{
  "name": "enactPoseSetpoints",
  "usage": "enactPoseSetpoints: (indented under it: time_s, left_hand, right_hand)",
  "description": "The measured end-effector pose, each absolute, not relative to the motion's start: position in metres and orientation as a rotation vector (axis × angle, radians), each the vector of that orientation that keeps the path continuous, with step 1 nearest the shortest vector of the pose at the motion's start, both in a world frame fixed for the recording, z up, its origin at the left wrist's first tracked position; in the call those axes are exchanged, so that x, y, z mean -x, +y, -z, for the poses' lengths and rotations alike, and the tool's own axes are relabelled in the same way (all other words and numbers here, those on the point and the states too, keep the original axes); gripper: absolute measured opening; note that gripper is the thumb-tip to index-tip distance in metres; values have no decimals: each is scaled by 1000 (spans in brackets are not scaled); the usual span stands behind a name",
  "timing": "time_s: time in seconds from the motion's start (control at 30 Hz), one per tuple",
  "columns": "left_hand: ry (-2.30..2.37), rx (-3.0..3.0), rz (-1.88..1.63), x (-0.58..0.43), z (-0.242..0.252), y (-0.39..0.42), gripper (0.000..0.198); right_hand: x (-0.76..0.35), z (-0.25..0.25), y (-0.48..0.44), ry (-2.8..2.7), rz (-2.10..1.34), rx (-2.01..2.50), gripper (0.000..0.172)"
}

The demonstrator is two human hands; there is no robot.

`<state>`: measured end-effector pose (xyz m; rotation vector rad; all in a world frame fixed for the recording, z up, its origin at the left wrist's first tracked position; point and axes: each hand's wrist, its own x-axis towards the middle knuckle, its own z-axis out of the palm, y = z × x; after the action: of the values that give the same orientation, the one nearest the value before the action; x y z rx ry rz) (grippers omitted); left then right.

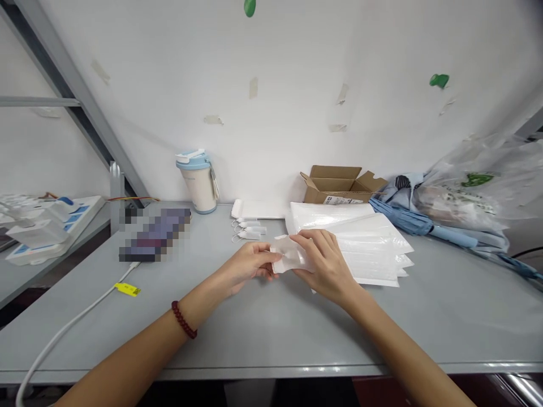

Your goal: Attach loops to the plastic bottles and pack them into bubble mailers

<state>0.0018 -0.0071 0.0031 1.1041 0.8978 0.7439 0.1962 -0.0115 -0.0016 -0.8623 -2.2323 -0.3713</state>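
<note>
Between my two hands is a small white paper-like packet (291,252), creased, above the grey table. My left hand (250,263) pinches its left edge between thumb and fingers. From the right, my right hand (324,263) grips the other end, hiding part of it. Just behind and to the right lies a fanned stack of white plastic mailing bags (369,249). Several small white tags with loops (249,230) lie beyond my left hand, in front of a flat white box or envelope (265,209).
A lidded cream and blue cup (199,183) stands by the wall. Left of it lies a blurred-out phone (156,234) with a white cable (80,316). At the back right are an open cardboard box (339,186), a blue folded umbrella (407,220) and a clear plastic bag (462,192).
</note>
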Motion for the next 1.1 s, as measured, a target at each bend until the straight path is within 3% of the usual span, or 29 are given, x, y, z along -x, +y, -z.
enactPoseSetpoints:
  time_s: [0.23, 0.43, 0.8, 1.1]
  left_hand:
    - [1003, -1097, -828, 13, -12, 0, 12]
    - [806, -1141, -756, 21, -17, 0, 20]
    - [911, -1137, -769, 4, -8, -8, 27]
    - [1017, -1141, -917, 7, -6, -2, 33]
  right_hand:
    - [-201, -2, -10, -2314, 460, 1038, 59]
    - [-202, -1, -8, -2230, 454, 1024, 53]
    - [-195, 2, -12, -2261, 422, 865, 45]
    - [-204, -6, -10, -2253, 483, 1088, 60]
